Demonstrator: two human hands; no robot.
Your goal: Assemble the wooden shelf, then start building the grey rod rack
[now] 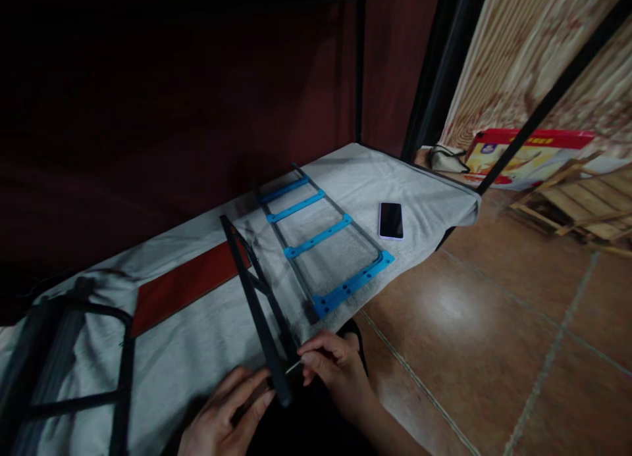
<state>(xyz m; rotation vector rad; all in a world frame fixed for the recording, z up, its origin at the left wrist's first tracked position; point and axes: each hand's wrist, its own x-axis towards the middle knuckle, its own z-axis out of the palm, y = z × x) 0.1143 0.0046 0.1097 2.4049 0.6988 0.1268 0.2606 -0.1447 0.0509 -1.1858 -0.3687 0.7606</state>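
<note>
Black metal makes up the long bar frame (pixel 257 304) lying slantwise across the grey cloth (pixel 197 337) near its front edge. The left hand (pixel 224 416) lies flat against the near end of that frame, fingers spread and resting on it. The right hand (pixel 336 367) sits just beside the same end, its thumb and fingertips pinched on a thin pale pin (pixel 295 366) that points at the frame. Beyond it lies a rack with blue crossbars (pixel 320 245), and a red panel (pixel 185 285) lies to the left of the frame. A dark phone (pixel 391 220) rests farther off near the cloth's far corner, above the brown tiled floor (pixel 494 324).
</note>
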